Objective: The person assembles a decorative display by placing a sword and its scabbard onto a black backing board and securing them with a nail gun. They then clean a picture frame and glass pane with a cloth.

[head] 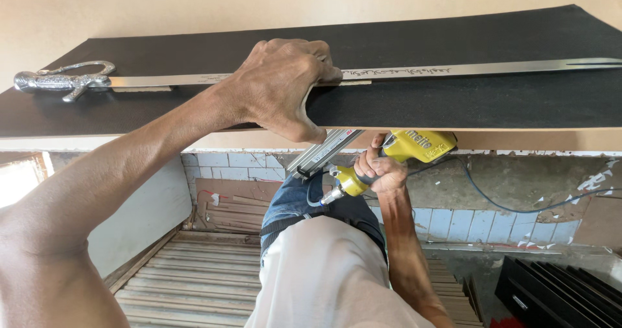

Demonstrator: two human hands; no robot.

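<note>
A long silver sword (pixel 453 70) with an ornate silver hilt (pixel 61 80) lies along a black-covered board (pixel 453 101). My left hand (pixel 282 88) presses down on the blade near its middle, with the thumb hooked over the board's front edge. Under the board, my right hand (pixel 382 170) grips a yellow pneumatic nail gun (pixel 389 154). Its metal magazine (pixel 321 152) points up against the board's underside. A thin blue hose (pixel 505 205) runs off to the right from the tool.
A pale-tiled, chipped wall (pixel 518 179) lies behind. Ribbed moulding strips (pixel 194 276) are stacked at lower left. Black frame pieces (pixel 564 289) sit at lower right. My legs and white shirt (pixel 324 270) fill the lower middle.
</note>
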